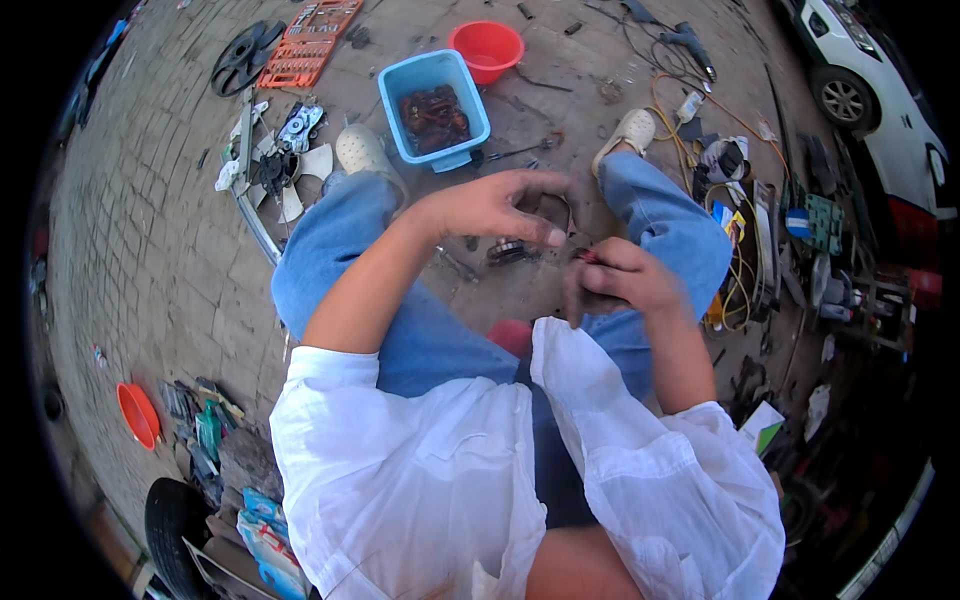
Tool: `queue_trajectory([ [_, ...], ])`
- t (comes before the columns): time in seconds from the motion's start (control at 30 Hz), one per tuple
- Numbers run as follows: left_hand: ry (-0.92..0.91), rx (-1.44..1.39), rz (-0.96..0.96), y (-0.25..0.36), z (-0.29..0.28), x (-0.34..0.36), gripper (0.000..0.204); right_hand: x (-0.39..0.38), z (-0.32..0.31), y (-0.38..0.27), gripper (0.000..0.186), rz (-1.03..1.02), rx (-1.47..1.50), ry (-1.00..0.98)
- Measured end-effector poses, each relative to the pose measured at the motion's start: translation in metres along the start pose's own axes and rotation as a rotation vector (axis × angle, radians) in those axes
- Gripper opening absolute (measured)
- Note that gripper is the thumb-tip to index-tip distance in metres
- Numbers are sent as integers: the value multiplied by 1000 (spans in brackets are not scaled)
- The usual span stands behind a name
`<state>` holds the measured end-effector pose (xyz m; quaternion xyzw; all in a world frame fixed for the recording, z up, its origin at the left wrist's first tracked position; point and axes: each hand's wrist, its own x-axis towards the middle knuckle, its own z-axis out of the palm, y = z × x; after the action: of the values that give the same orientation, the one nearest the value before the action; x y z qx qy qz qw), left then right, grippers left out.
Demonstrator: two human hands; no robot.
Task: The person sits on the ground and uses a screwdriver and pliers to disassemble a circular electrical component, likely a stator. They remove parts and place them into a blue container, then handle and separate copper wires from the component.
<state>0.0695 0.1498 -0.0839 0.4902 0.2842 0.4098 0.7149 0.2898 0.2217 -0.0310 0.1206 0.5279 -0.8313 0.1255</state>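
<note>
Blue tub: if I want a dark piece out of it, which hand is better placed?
Probably the left hand: it is nearer the blue tub. The right hand is farther off and appears to pinch a small red item. Whether the left holds anything is unclear.

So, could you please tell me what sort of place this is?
It looks like an outdoor repair spot, perhaps for vehicles, on paved ground. An open tool case lies there, a loose tyre is at lower left, and a white car stands at upper right.
</note>
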Motion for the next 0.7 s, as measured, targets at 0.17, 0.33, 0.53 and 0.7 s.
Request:
queue_trajectory([
  [0.17, -51, 187, -26, -23, 3, 12, 34, -8, 14, -26, 39, -405, 56, -77],
  [0.33, 109, 156, -54, -40, -7, 26, 34, -16, 7, -66, 34, -795, 497, -235],
  [0.53, 257, 186, -99, -30, 2, 28, 35, -27, -6, -99, 33, -1137, 335, 103],
  [0.7, 319, 159, 125, 10, 4, 13, 36, -8, -36, -90, 38, -1090, -787, 931],
])
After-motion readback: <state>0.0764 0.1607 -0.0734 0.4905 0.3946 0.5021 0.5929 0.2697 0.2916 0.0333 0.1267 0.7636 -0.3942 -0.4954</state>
